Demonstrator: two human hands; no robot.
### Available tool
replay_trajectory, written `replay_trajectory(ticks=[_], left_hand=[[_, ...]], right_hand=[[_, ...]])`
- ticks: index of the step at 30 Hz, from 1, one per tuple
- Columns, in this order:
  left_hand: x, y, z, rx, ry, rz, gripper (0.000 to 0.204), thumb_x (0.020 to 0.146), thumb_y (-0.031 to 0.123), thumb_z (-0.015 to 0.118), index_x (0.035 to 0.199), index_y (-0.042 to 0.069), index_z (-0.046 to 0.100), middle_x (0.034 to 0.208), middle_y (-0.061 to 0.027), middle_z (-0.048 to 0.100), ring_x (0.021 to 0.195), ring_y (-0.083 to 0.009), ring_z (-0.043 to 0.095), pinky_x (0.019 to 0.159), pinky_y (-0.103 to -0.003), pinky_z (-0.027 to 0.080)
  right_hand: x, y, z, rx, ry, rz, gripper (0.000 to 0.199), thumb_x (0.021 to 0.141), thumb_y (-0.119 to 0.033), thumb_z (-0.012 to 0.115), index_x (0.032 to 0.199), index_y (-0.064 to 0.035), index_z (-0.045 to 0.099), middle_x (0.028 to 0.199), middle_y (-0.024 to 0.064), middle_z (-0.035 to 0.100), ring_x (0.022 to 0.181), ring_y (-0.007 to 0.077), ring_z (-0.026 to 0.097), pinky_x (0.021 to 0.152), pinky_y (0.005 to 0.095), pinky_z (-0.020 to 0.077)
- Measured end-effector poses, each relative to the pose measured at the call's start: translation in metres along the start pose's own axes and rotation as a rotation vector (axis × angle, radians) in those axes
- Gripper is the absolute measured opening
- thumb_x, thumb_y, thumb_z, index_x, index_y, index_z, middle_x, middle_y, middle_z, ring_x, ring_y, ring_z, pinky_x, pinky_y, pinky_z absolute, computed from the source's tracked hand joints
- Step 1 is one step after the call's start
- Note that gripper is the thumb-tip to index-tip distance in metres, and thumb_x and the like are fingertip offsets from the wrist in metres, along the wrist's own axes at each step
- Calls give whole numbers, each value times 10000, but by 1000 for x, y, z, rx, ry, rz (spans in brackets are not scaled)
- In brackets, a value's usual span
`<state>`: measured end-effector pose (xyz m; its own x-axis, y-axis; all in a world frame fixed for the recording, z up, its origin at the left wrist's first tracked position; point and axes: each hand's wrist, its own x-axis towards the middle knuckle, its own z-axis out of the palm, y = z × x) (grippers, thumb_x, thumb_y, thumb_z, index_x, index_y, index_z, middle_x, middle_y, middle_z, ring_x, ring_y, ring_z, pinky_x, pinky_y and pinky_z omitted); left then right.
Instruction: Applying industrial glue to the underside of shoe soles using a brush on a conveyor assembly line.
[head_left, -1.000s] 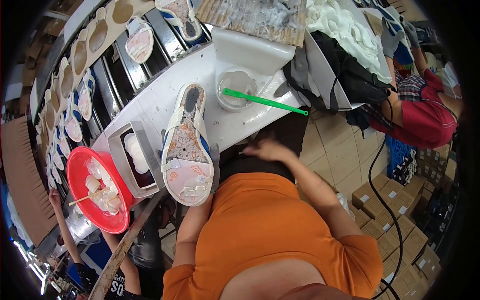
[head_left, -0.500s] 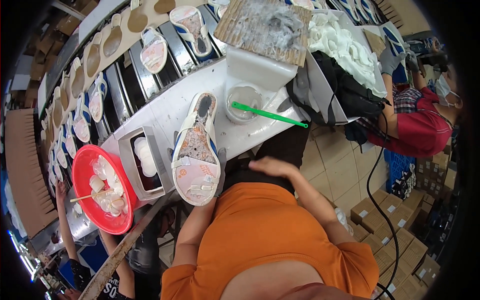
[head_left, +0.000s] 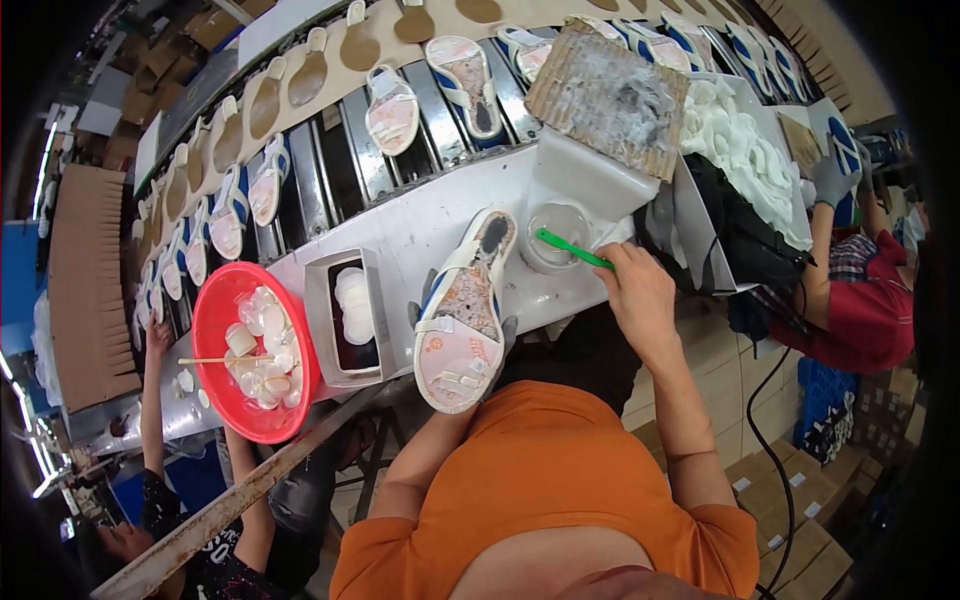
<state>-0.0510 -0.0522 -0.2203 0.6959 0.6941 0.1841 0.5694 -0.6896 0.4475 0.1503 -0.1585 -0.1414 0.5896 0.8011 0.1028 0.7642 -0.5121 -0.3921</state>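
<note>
Orange shirt fills the lower middle of the frame. Just above it the left hand (head_left: 462,335), mostly hidden, keeps its grip clamped on a sandal (head_left: 462,318) turned sole-up so the bottom faces the work. At centre right the right hand (head_left: 640,295) pinches a green brush (head_left: 572,249) into a clear cup (head_left: 556,236) on the white worktop (head_left: 420,225). Farther up, sandals ride a conveyor (head_left: 330,165).

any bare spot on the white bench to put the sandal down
Bare white top lies between the grey open box and the sandal, running back to the conveyor. It's crowded right of the sandal: clear cup, right hand holding the green brush, then black bags.
</note>
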Motion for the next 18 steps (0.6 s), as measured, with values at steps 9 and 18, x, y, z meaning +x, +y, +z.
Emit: replay_trajectory(ticks=[9,18], left_hand=[[-6,0,-3,-23,-6,-33,802,893,502,583,1524,108,280,1561,-117,287,1444,-319,235,1197,-496,145],[-2,2,0,-75,-4,-53,811,887,494,599,1522,101,281,1558,-121,289,1441,-323,236,1199,-493,137]], right_hand=[[-7,12,4,105,25,7,107,840,-101,699,928,-45,678,804,95,644,707,265,598,631,363,465],[-17,34,21,849,-117,282,174,890,-71,674,1046,5,652,803,34,708,572,38,522,484,222,391]])
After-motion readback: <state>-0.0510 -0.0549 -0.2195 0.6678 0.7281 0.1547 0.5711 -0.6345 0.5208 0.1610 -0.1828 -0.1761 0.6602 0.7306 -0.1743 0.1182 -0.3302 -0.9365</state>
